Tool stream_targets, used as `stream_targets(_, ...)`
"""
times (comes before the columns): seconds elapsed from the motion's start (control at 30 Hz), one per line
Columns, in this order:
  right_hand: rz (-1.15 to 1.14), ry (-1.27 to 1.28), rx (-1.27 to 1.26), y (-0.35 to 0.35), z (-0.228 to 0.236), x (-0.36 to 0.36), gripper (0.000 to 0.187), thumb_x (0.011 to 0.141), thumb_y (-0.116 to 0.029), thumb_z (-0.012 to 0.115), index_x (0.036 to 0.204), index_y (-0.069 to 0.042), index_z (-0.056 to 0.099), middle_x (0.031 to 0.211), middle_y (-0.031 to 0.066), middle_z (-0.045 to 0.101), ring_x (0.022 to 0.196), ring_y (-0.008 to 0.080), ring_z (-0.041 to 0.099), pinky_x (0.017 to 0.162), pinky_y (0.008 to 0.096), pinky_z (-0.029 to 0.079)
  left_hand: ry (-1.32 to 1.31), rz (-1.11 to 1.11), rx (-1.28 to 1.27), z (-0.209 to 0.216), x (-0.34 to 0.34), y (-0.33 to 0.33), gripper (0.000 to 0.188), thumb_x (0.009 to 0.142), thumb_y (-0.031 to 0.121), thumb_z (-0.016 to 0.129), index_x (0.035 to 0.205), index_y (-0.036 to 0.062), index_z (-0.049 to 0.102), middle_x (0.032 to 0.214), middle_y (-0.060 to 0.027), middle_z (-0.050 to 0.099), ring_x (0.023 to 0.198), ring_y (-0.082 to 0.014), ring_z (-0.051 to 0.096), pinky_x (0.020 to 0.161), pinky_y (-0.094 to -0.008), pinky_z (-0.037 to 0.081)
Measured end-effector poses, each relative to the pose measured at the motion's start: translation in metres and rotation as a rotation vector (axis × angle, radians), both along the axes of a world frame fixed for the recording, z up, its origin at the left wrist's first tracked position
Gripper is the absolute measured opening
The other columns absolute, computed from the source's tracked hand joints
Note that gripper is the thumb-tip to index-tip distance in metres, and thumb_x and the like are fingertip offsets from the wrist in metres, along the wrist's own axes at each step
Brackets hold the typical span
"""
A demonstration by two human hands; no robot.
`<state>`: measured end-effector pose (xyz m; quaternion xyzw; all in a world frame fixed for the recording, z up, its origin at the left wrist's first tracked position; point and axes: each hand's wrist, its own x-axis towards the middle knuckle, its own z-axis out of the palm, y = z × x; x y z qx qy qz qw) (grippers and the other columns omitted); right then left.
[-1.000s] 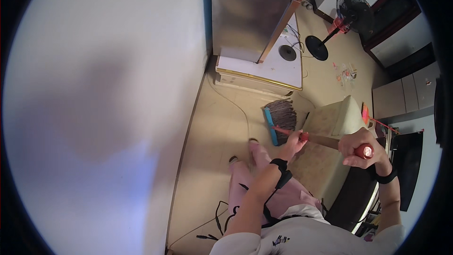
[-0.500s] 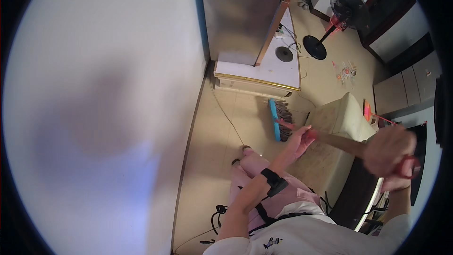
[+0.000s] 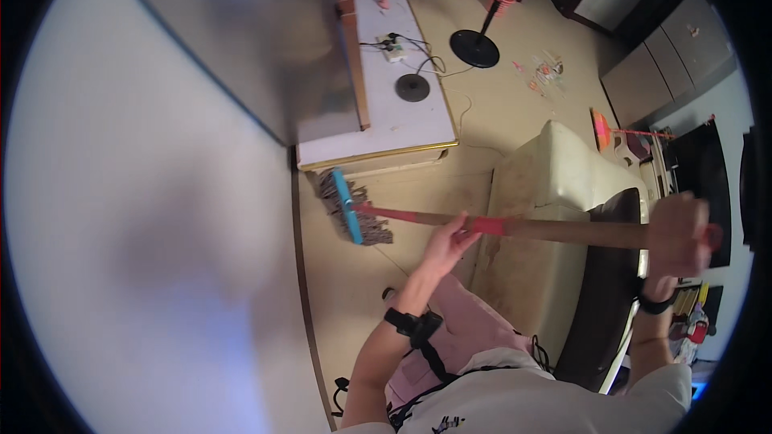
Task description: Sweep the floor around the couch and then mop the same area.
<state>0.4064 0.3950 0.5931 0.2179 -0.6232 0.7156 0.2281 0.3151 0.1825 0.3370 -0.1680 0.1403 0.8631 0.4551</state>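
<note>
I hold a mop with a long wooden handle [image 3: 563, 231] that has red bands. My left hand [image 3: 447, 243] grips the handle near its middle. My right hand [image 3: 677, 235] is closed around the handle's top end, at the right. The mop's blue head [image 3: 347, 206] with grey strands lies on the beige floor [image 3: 354, 289], close to the white low cabinet [image 3: 402, 124] and the wall. Both wrists wear black bands.
A cream sofa [image 3: 555, 185] with a dark cushion stands right of the mop. A standing fan [image 3: 486, 8] and scattered small items are on the floor beyond. On the cabinet lie a power strip and cables. A large pale wall fills the left.
The view has swung and tilted down. The mop head has moved left toward the cabinet's front, and my right hand has risen to the handle's end.
</note>
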Motion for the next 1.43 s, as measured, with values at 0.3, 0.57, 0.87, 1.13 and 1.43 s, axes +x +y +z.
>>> stream_targets(0.3,-0.324,-0.344,-0.23,0.041,-0.073,-0.01,0.019,0.072,-0.004,0.039,0.055,-0.007,0.033,0.041,0.0004,0.032,0.035,0.0127,0.032,0.037,0.0268,0.029,-0.179,-0.368,-0.185,-0.098,-0.023,0.087,0.009,0.077,0.012,0.049,0.077,0.0029,0.051,0.071,-0.0069,0.057,0.065,-0.0171,0.057,0.056,-0.0272,0.051)
stream_targets(0.57,-0.375,-0.41,-0.004,0.108,-0.039,-0.036,0.029,0.074,-0.011,0.044,0.047,-0.009,0.032,0.036,0.001,0.034,0.029,0.0124,0.032,0.035,0.0265,0.03,-0.204,-0.469,-0.094,-0.088,-0.026,0.195,0.006,0.073,0.01,0.053,0.071,0.0041,0.052,0.065,-0.0046,0.057,0.059,-0.0146,0.057,0.054,-0.026,0.05)
stream_targets(0.87,-0.287,-0.488,0.185,0.124,0.004,-0.079,0.038,0.064,-0.017,0.056,0.039,-0.005,0.031,0.037,0.0049,0.036,0.031,0.0169,0.035,0.036,0.0271,0.032,-0.27,-0.253,0.174,-0.075,-0.037,0.266,0.005,0.073,0.008,0.052,0.071,0.0041,0.053,0.069,-0.005,0.057,0.064,-0.0145,0.056,0.055,-0.0236,0.047)
stream_targets(1.13,-0.224,-0.411,0.372,0.1,0.022,-0.114,0.042,0.06,-0.02,0.058,0.034,-0.006,0.029,0.032,0.0024,0.032,0.027,0.017,0.035,0.032,0.0254,0.031,-0.296,-0.132,0.39,-0.055,-0.062,0.303,0.004,0.072,0.008,0.053,0.071,0.0043,0.054,0.07,-0.0044,0.057,0.073,-0.0159,0.055,0.066,-0.0278,0.045)
stream_targets(1.43,-0.258,-0.292,0.682,0.083,0.06,-0.115,0.036,0.066,-0.024,0.054,0.037,-0.01,0.036,0.033,0.0012,0.039,0.028,0.0149,0.042,0.034,0.0245,0.04,-0.138,-0.246,0.493,-0.012,-0.102,0.331,0.011,0.073,0.013,0.054,0.076,0.0034,0.054,0.072,-0.0055,0.058,0.066,-0.0147,0.056,0.061,-0.0218,0.047)
